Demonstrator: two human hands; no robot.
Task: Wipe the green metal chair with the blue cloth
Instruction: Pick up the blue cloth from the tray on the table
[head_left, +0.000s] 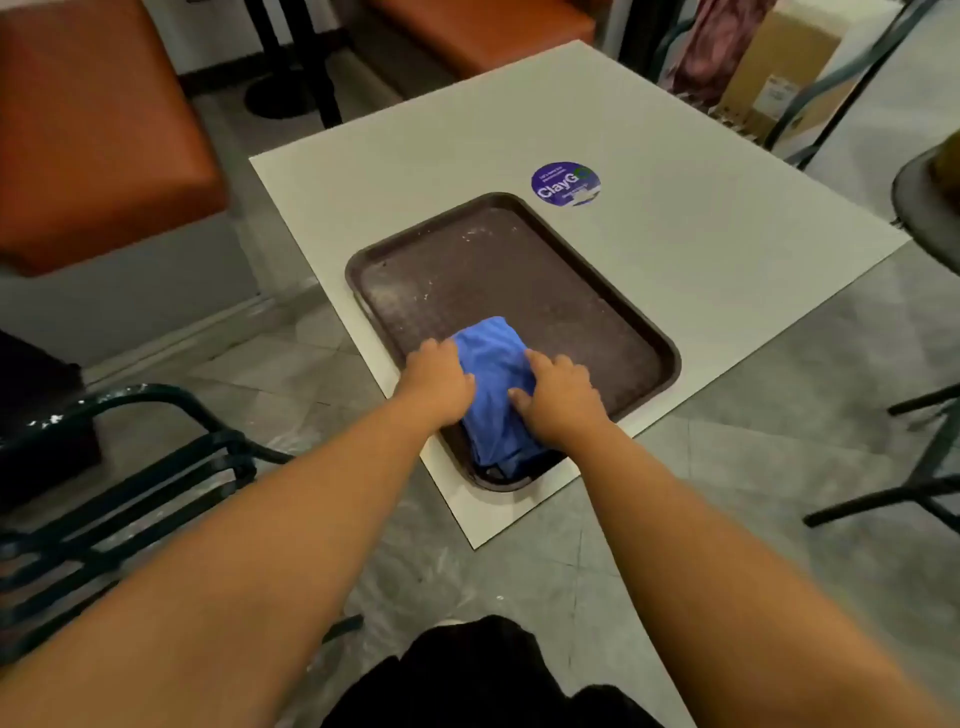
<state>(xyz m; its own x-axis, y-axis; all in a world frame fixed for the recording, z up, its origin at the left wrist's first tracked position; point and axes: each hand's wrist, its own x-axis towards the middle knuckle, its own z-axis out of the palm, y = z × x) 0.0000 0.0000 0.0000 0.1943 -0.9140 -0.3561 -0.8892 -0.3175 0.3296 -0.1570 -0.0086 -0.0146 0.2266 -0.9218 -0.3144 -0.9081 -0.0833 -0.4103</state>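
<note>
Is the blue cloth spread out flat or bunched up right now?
Bunched up. The blue cloth sits as a folded lump on the brown tray, held between the left hand and right hand.

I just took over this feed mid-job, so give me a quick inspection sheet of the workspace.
Surface: white table with a round blue sticker.
Job's things: blue cloth bunched on the brown tray; green metal chair at lower left, flecked with white, untouched.
Clutter: pale specks on the tray.
Hands: left hand and right hand both gripping the cloth from either side.
Cables: nothing seen.
Surroundings: orange seats behind the table, cardboard box at upper right, tiled floor.
</note>
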